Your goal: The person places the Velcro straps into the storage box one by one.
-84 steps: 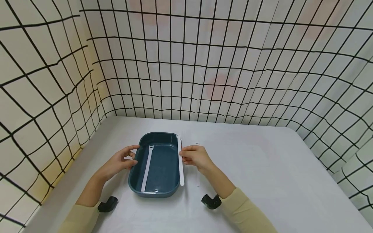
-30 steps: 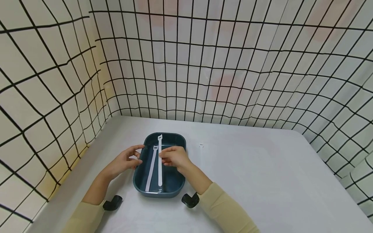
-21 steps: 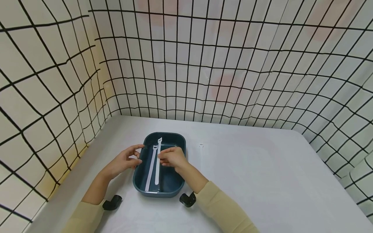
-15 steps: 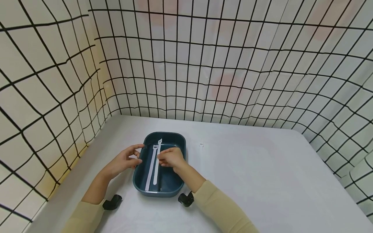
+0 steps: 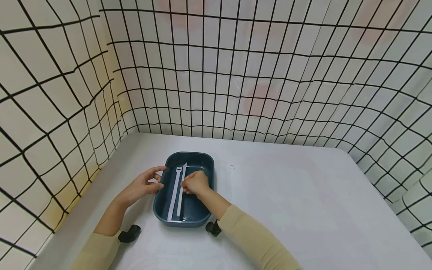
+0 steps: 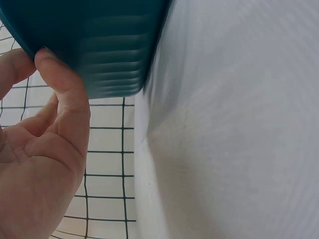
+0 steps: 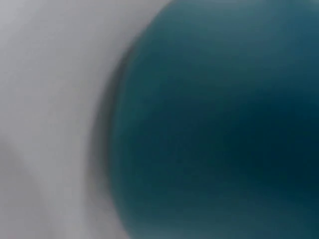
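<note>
A dark teal rectangular tray (image 5: 199,224) stands on the white table. My left hand (image 5: 137,189) holds its left rim, with thumb and index finger set apart along the edge. In the left wrist view, the left fingers (image 6: 62,82) are bent at the rim beside the ribbed outer wall. My right hand (image 5: 197,182), inside the tray, pinches a white cable tie (image 5: 180,204) around its middle. A second white cable tie (image 5: 173,198) with a slotted head lies in the tray just left of it. The right wrist view is blurred and shows only tray and table.
Another white cable tie (image 5: 232,167) lies on the table right of the tray, faint against the white surface. A black wire grid (image 5: 216,93) stands around the table's back and sides. Black wrist cameras (image 5: 129,233) sit at both sleeves.
My right hand has carried the cable tie from the tray's right rim leftward into the tray and lowered it beside the other one. The left hand has stayed at the left rim.
</note>
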Demonstrator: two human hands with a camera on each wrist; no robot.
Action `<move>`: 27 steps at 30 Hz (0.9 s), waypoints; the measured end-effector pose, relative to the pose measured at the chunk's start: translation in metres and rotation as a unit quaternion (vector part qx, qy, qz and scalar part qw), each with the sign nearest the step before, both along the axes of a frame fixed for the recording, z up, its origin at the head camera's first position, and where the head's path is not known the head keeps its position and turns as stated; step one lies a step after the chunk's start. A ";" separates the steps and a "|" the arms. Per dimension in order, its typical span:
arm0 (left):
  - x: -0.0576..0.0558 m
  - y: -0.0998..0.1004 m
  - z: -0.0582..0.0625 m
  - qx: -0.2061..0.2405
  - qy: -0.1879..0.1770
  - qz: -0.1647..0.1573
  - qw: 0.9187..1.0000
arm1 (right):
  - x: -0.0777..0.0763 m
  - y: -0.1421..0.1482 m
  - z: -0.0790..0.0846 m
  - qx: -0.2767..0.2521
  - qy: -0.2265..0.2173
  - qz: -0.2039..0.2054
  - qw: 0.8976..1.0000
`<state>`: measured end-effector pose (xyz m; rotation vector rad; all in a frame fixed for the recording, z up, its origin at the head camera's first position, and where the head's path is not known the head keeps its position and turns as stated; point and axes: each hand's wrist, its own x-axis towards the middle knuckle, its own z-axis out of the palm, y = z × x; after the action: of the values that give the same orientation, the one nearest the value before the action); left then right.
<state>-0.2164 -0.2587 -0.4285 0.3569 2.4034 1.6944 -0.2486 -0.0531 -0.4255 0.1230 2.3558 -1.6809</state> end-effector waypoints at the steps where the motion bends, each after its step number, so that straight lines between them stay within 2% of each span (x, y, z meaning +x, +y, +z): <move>1: 0.000 0.000 0.000 0.000 0.000 0.000 1.000 | 0.000 0.000 0.000 0.010 0.001 0.003 1.000; 10: -0.002 0.002 0.000 -0.002 0.004 -0.004 1.000 | 0.001 0.001 0.000 0.076 0.024 0.025 0.996; 13: -0.002 0.002 0.000 -0.001 0.004 -0.004 1.000 | 0.001 0.001 -0.002 0.113 0.050 0.039 0.992; 17: -0.002 0.001 0.000 -0.001 0.003 -0.003 1.000 | 0.003 -0.001 -0.006 0.168 0.092 0.065 0.979; 21: -0.001 0.001 0.000 -0.002 0.004 -0.005 1.000 | 0.005 -0.001 -0.008 0.205 0.110 0.081 0.969; 27: 0.000 0.001 0.000 -0.002 0.005 -0.004 1.000 | 0.008 -0.003 -0.005 0.214 0.104 0.081 0.968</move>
<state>-0.2164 -0.2580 -0.4286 0.3753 2.4090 1.6880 -0.2410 -0.0556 -0.4306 -0.1745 2.7674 -1.1383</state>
